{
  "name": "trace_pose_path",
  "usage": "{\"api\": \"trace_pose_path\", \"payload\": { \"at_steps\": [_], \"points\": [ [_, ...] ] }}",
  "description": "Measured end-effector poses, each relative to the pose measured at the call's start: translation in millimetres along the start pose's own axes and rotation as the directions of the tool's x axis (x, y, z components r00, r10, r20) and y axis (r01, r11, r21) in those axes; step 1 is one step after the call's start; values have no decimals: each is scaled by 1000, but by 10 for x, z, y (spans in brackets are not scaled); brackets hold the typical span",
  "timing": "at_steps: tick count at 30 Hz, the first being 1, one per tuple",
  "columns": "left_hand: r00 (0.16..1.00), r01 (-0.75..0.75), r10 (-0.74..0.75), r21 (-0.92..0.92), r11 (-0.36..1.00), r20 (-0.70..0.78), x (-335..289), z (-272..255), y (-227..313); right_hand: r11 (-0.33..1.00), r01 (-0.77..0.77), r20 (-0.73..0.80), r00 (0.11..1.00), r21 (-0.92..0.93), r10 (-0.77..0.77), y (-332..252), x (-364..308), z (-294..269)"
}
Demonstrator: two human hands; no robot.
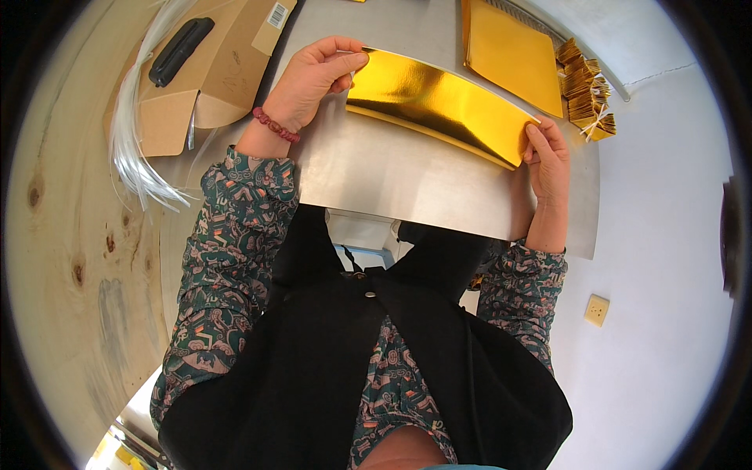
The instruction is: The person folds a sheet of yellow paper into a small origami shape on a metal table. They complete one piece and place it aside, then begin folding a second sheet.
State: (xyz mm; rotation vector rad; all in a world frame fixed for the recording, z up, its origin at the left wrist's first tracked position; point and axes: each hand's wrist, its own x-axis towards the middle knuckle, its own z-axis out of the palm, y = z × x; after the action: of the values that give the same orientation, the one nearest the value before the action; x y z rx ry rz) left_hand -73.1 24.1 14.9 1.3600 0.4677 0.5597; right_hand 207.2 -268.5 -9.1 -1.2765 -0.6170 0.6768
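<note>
A shiny gold foil sheet (439, 102) is stretched between my two hands above the metal table (376, 172). My left hand (313, 74) pinches its upper left corner between thumb and fingers. At the right end, my right hand (546, 157) grips the sheet's edge, thumb on top. The sheet looks folded lengthwise, with a matte gold layer showing along its lower edge. Whether it rests on the table or hangs just over it, I cannot tell.
Behind the sheet lies a stack of gold sheets (513, 55), with tied bundles of folded gold paper (589, 90) to its right. On the left, a cardboard box (223, 66) carries a black tool-like object (181, 52); white plastic strands (135, 125) hang beside it.
</note>
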Motion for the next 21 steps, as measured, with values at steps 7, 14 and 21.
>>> {"api": "trace_pose_path", "payload": {
  "at_steps": [7,14,21],
  "points": [
    [1000,5,-4,-13,1000,7,-4,1,1,1000,0,-14,1000,6,0,-1,3,10],
    [999,32,-32,-13,999,1,4,-13,-1,1000,7,9,1000,-3,-7,7,6,-15],
    [999,52,-52,-17,998,-3,8,-16,-4,1000,11,9,1000,-7,-11,3,8,6]
  ]
}}
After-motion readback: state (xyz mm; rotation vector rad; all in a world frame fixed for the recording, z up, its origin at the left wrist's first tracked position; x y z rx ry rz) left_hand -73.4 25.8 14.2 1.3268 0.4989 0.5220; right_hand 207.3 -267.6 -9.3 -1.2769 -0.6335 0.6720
